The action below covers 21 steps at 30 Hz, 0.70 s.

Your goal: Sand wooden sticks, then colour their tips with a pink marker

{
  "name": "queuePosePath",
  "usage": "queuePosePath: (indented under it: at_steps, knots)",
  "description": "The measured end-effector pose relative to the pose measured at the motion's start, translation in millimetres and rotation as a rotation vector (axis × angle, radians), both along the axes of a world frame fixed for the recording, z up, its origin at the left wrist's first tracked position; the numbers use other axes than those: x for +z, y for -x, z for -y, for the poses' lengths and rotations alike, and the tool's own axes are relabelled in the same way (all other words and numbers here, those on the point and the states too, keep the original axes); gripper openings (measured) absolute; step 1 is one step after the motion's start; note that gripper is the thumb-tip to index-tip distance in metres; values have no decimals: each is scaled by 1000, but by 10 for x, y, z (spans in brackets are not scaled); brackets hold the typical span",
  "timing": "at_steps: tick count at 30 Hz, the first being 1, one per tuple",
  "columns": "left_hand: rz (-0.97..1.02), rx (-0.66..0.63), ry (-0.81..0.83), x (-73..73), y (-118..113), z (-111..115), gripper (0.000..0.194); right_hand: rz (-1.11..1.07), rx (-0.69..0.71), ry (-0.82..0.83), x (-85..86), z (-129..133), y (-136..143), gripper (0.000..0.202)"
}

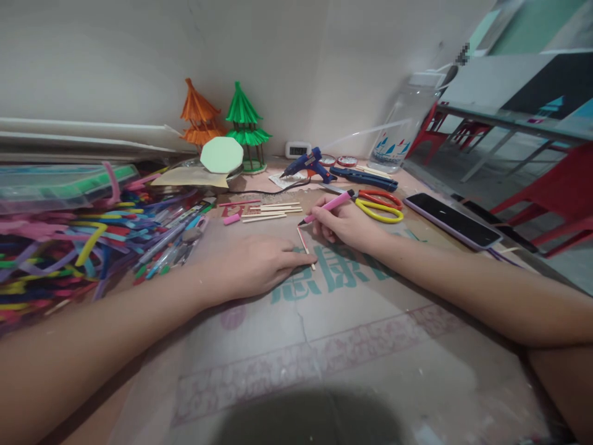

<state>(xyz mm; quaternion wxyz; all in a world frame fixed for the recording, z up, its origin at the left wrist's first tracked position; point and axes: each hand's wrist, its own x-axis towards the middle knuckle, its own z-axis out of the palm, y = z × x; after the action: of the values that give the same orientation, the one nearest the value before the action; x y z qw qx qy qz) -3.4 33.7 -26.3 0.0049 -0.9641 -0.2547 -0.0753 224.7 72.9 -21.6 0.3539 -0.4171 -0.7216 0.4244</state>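
Observation:
My right hand [340,222] grips a pink marker [334,203], its dark tip close to the upper end of a thin wooden stick [302,239]. Part of that stick is coloured red. My left hand [259,266] lies on the cardboard sheet [352,371], its index finger stretched out and pressing on the stick's lower part. A pink cap [231,219] lies beyond my left hand, beside several plain sticks [273,212]. One red stick [239,203] rests behind the cap.
Colourful pipe cleaners [60,241] pile up at left. Orange [200,117] and green [248,120] pavilion models stand behind. A blue glue gun [303,162], yellow-handled scissors [380,210], a phone [451,220] and a clear bottle [398,127] sit at the back and right.

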Motion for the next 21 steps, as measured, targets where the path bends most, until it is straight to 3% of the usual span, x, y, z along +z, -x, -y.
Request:
queuePosePath:
  at_steps: [6, 21]
  knots:
    - [106, -18, 35, -12, 23, -16, 38, -5, -14, 0, 6, 5, -4, 19]
    - [57, -16, 12, 13, 11, -7, 39, -4, 0, -10, -13, -11, -10, 17]
